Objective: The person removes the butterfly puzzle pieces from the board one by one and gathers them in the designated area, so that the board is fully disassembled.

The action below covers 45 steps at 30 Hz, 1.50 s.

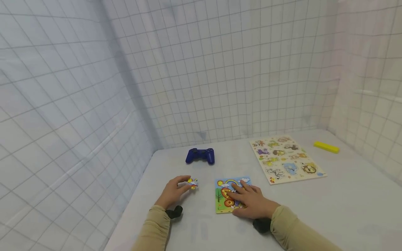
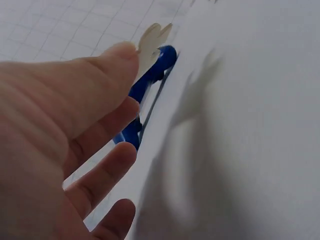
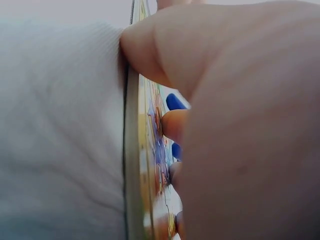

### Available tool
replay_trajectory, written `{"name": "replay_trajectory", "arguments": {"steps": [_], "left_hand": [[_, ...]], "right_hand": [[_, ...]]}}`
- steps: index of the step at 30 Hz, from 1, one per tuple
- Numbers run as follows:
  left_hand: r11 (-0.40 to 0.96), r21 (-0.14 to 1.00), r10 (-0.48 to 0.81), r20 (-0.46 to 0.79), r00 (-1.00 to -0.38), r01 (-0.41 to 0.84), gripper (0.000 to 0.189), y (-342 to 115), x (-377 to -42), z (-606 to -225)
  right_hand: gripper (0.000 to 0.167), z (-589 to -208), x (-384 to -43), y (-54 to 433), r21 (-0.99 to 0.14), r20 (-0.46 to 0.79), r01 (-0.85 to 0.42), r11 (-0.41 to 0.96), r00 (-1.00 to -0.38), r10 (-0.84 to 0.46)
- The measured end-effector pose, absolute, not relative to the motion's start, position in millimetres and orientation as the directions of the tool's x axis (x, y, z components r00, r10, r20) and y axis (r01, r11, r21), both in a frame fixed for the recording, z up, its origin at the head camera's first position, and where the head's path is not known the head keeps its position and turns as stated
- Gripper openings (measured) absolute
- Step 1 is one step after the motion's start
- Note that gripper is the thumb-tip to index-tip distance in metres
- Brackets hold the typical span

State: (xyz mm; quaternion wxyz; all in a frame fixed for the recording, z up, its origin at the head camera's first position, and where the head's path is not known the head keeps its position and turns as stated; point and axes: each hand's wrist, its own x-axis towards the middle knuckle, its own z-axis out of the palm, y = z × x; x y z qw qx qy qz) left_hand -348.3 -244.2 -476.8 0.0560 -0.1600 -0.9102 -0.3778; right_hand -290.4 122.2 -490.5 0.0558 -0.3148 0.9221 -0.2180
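My left hand [image 1: 174,191] pinches a small colourful puzzle piece [image 1: 193,183] between thumb and fingers, left of the puzzle board. In the left wrist view the pale wooden edge of that puzzle piece [image 2: 149,52] sticks out past the thumb, above its shadow on the white surface. My right hand [image 1: 251,200] lies spread over the right half of a small jigsaw board [image 1: 221,204] printed with a rainbow, a sun and a cartoon animal. In the right wrist view the thumb is at the edge of the board [image 3: 132,165] and the fingertips touch its printed face; the hand hides part of the picture.
A blue game controller [image 1: 200,156] lies beyond the hands. A larger animal puzzle board [image 1: 296,177] sits at the back right, with a yellow bar [image 1: 326,147] beyond it. White gridded cloth [image 1: 201,80] walls the white table [image 1: 345,209] at the back and sides.
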Motion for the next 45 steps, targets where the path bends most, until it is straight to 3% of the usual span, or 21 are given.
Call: {"name": "replay_trajectory", "arguments": {"steps": [12, 21, 33, 38, 40, 45], "left_hand": [[0.760, 0.561, 0.281, 0.171, -0.944, 0.328, 0.037, -268.1, -344.0, -477.3], [0.765, 0.488, 0.346, 0.239, -0.907, 0.420, 0.034, -267.8, -349.1, -480.6], [0.819, 0.423, 0.315, 0.233, -0.920, 0.388, 0.032, -258.5, -343.1, -473.9], [0.792, 0.439, 0.256, 0.390, -0.884, 0.423, 0.030, -229.0, -337.0, -460.6], [0.758, 0.457, 0.288, 0.407, -0.867, 0.466, 0.029, -207.2, -334.3, -452.7], [0.714, 0.479, 0.452, 0.242, -0.859, 0.510, 0.027, -150.2, -330.2, -444.4]], "right_hand": [[0.072, -489.1, -290.0, 124.2, -0.471, 0.038, -0.555, 0.686, -0.789, -0.613], [0.072, -485.4, -291.3, 128.0, -0.516, 0.044, -0.555, 0.652, -0.778, -0.627], [0.072, -484.9, -290.7, 128.1, -0.519, 0.048, -0.560, 0.645, -0.773, -0.633], [0.071, -482.0, -288.3, 127.9, -0.528, 0.050, -0.557, 0.641, -0.773, -0.632], [0.071, -480.7, -287.6, 128.1, -0.527, 0.045, -0.553, 0.646, -0.777, -0.628], [0.071, -481.0, -289.1, 128.0, -0.527, 0.029, -0.541, 0.655, -0.782, -0.622]]}}
